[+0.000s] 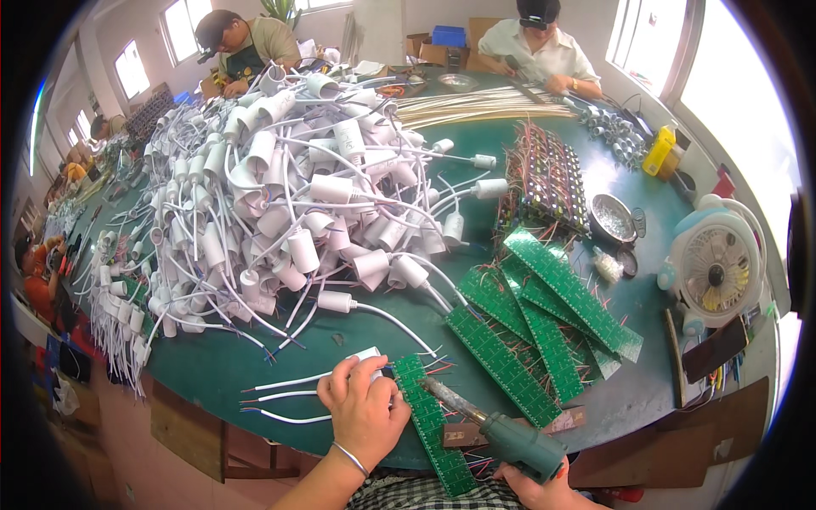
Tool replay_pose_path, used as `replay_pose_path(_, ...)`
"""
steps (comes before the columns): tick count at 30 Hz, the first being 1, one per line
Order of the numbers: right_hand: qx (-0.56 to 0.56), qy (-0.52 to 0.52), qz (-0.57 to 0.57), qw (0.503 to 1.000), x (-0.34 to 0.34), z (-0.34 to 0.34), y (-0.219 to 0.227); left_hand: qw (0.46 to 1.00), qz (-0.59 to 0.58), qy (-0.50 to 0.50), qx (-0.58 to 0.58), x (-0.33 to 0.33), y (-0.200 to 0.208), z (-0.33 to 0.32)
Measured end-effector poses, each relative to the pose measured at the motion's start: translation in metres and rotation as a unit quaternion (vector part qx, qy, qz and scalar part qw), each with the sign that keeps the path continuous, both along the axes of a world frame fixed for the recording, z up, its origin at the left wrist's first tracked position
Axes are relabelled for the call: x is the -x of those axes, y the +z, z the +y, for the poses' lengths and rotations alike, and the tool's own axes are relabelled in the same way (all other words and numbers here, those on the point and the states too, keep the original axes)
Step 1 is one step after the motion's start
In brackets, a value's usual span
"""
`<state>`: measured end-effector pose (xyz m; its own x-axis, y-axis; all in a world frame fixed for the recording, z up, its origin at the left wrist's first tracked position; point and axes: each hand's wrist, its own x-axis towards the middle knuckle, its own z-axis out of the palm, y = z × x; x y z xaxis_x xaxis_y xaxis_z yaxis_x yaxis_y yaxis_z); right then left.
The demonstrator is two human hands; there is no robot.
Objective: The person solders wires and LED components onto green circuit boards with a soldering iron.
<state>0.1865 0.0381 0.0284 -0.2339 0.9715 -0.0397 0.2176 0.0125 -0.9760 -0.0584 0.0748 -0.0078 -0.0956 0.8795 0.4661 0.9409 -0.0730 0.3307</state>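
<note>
Fingers [365, 374] of my left hand [365, 418] bend close together over a white lamp socket [367, 354] at a busy counter [204, 361], with a narrow green circuit board [435, 429] just to their right. The board's long axis slants from its far end, beside my left fingertips, down toward my lap, where the near end overlaps a checked cloth [399, 493]. My left hand is the nearer to the far end; my right hand [535, 489] sits low, to the right of the near end.

The left fingers are bunched narrow, their tips at the socket, though my own hand hides how firmly they grip. White leads [293, 394] with coloured ends reach out to the left from beneath them. My right fingers wrap the green body of a metal-nosed tool [520, 444], its nose angled up and left to the board's far portion; whether it touches, I cannot tell. Behind my left hand rises a heap of white sockets [302, 246]; to the right, more green boards [552, 348] lie fanned across one another.
</note>
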Motion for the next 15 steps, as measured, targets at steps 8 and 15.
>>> replay_pose_path(8, -0.008, -0.006, -0.006, 1.000, -0.0012, 0.0005, -0.0023, 1.000, -0.020, -0.006, 0.001, 0.0010, -0.0015, -0.0004)
replay_pose_path(15, 0.018, 0.009, -0.003, 1.000, -0.0027, -0.0009, 0.0007, 0.998, -0.033, -0.042, -0.032, 0.0037, -0.0030, -0.0034)
